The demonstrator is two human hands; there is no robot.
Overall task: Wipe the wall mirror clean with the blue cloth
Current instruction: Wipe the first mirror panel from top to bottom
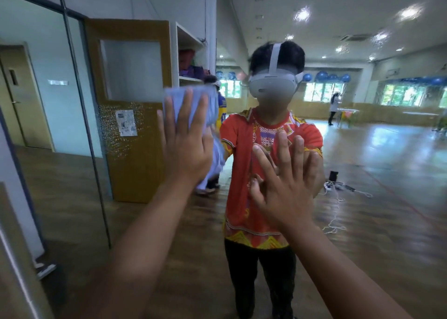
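1. Up against the large frameless wall mirror (387, 161), both hands were raised, arms stretched out towards the glass.
2. Left hand (186, 139): released, fingers straight and slightly apart, palm pressing the pale blue fabric cloth (174, 98) flat on the glass. No curl round it.
3. Cloth sat left of centre, beside the reflected headset. Part showed above and between the fingertips, and part hung below the right edge of the palm. Its edges were blurred.
4. Right hand (285, 185): released, holding nothing, fingers spread and straight. Fingertips met their own reflection, so it was touching the glass, lower than the left hand and apart from the cloth.
5. Patch of fine speckled droplets (113, 127) showed on the glass left of the cloth, over the reflected brown wooden door (135, 164).
6. Dark vertical seam (82, 115) crossed the glass further left.
7. Reflection showed a person in a red-orange patterned shirt (242, 185) and a white head-mounted headset (273, 86). Behind lay a glossy wooden floor with loose white cables (336, 212), and a row of blue balloons (324, 75) hung above the far windows.
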